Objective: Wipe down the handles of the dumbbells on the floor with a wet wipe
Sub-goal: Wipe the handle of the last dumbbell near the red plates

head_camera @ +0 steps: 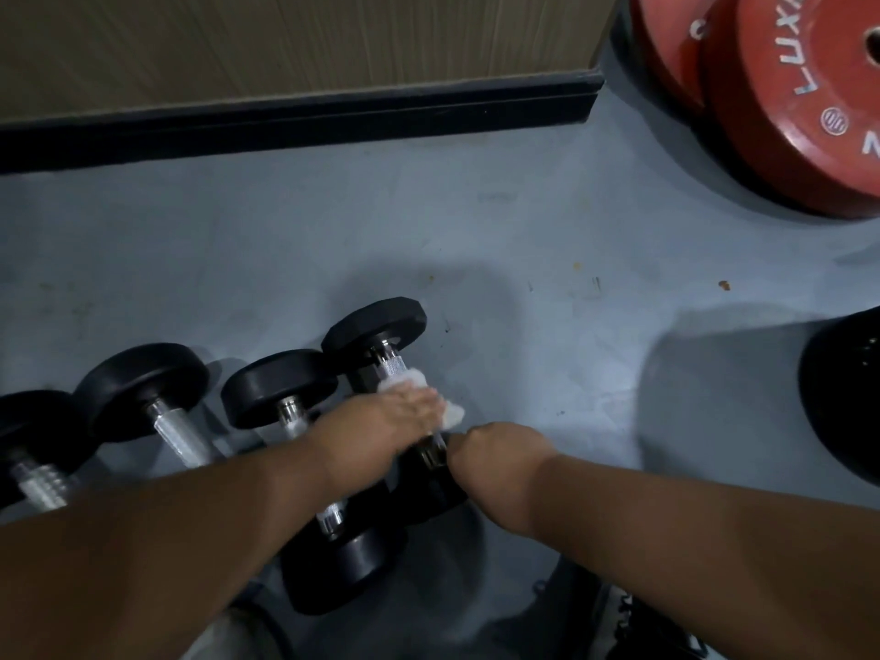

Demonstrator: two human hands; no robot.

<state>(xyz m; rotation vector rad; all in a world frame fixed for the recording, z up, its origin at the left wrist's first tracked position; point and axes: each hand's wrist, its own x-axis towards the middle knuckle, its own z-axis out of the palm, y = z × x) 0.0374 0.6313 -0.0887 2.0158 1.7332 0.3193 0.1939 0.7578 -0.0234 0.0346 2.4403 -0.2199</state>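
Dumbbells and wipe on the grey floor

Four black round-headed dumbbells (281,388) with knurled chrome handles lie side by side; a crumpled white wet wipe (405,379) wraps the rightmost dumbbell's handle (393,366).

Grey floor (524,240): four dumbbells (266,388), red plates (800,111), perhaps black plate (843,397).
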